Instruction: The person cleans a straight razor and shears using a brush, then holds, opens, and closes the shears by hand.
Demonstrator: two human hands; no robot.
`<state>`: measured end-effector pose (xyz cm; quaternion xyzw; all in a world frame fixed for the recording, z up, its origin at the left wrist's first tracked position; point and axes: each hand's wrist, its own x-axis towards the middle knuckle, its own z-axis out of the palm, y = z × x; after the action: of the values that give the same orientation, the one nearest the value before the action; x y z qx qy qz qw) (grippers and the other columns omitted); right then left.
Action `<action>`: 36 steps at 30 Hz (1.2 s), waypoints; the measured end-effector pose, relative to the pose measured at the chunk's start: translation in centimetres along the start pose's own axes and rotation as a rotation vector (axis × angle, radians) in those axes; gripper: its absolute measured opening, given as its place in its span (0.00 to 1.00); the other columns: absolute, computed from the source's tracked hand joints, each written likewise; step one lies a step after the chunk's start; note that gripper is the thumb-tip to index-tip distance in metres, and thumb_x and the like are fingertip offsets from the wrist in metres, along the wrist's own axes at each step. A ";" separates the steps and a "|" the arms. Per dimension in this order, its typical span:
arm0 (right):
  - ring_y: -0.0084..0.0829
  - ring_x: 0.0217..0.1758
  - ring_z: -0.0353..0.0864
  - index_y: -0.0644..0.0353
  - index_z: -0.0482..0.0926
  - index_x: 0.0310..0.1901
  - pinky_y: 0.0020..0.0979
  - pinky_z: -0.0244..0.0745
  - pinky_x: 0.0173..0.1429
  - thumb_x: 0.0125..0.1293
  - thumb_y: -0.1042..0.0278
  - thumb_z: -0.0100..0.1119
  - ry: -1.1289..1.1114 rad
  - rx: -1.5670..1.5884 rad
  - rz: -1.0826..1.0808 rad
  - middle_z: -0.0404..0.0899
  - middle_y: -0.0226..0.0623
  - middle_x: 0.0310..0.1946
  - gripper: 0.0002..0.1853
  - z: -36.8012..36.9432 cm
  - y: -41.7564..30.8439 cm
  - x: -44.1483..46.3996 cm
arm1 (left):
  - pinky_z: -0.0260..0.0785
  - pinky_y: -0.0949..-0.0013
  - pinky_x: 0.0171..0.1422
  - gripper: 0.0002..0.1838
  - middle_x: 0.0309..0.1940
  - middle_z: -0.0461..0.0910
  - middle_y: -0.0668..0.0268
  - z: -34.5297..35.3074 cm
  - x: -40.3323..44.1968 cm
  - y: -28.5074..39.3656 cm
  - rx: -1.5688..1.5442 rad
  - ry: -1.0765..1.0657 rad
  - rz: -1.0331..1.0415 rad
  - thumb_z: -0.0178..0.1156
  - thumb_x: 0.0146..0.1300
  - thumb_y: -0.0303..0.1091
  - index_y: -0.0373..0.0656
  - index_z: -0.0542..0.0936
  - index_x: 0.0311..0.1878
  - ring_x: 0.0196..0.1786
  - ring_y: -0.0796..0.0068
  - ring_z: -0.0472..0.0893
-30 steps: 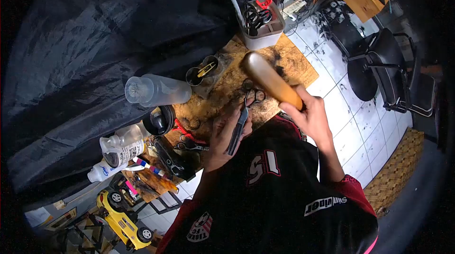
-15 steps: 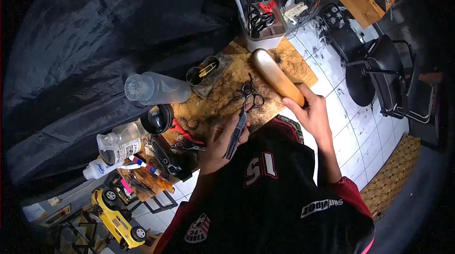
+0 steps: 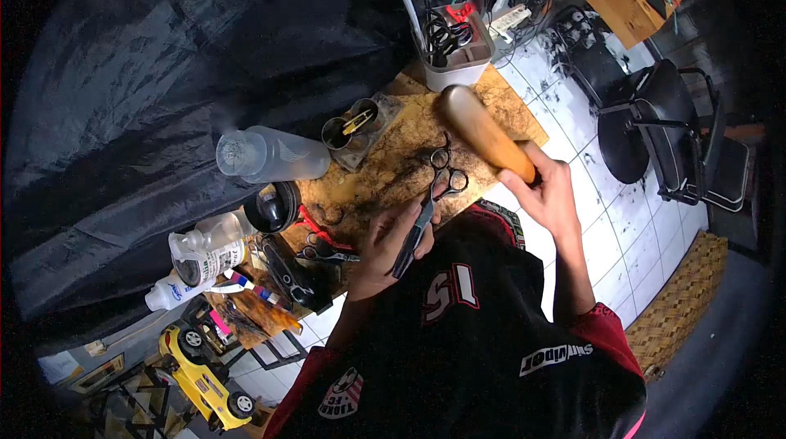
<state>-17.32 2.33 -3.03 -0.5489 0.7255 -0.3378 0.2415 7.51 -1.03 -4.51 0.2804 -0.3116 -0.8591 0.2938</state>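
In my right hand (image 3: 547, 189) is the end of a long, curved brown wooden brush (image 3: 488, 138), blurred by motion, its far end over the hair-strewn table top (image 3: 368, 181). My left hand (image 3: 391, 243) grips black scissors (image 3: 443, 171), their finger rings pointing up and away, along with a dark narrow tool (image 3: 413, 238) lying across the fingers. The brush is just right of the scissors and apart from them. The underside of the brush is hidden.
Left of my hands are a clear bottle (image 3: 274, 154), a black bowl (image 3: 273, 207), other bottles and clippers (image 3: 286, 271). A cup with yellow clips (image 3: 357, 121) and a tool box (image 3: 458, 71) stand farther back. A black chair (image 3: 667, 124) is at right.
The brush has swung slightly right and towards me with my right hand. The scissors in my left hand have shifted a little to the right, and their rings have turned.
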 end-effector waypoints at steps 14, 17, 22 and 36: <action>0.35 0.17 0.75 0.60 0.80 0.35 0.31 0.70 0.27 0.56 0.51 0.68 0.001 -0.020 0.080 0.74 0.40 0.16 0.18 0.9 -0.1 0.7 | 0.58 0.79 0.26 0.21 0.37 0.73 0.63 -0.2 0.0 0.0 -0.053 0.156 0.058 0.46 0.73 0.38 0.30 0.72 0.58 0.22 0.82 0.67; 0.20 0.23 0.75 0.63 0.80 0.38 0.26 0.69 0.28 0.54 0.61 0.69 -0.204 0.170 -0.041 0.76 0.36 0.20 0.15 0.6 -1.1 -0.2 | 0.60 0.80 0.29 0.23 0.38 0.74 0.65 -0.1 0.3 0.0 -0.127 0.136 0.068 0.48 0.73 0.39 0.29 0.71 0.60 0.25 0.83 0.69; 0.31 0.24 0.82 0.58 0.83 0.38 0.30 0.74 0.30 0.49 0.51 0.74 -0.556 0.235 -0.337 0.82 0.36 0.24 0.21 1.1 -3.9 -1.4 | 0.64 0.83 0.36 0.25 0.36 0.77 0.68 0.8 0.4 0.6 0.182 0.301 0.041 0.51 0.71 0.41 0.33 0.68 0.63 0.30 0.86 0.73; 0.29 0.23 0.82 0.59 0.83 0.39 0.27 0.75 0.30 0.50 0.54 0.74 -0.440 0.280 -0.286 0.82 0.36 0.24 0.20 1.2 -2.7 -1.9 | 0.62 0.78 0.26 0.20 0.38 0.76 0.64 -2.3 1.4 -2.4 0.626 0.169 0.259 0.46 0.73 0.37 0.37 0.70 0.63 0.25 0.80 0.71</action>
<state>-14.19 3.43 -1.78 -0.6669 0.5173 -0.3381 0.4164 7.33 -1.35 -8.12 0.3851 -0.5675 -0.6512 0.3250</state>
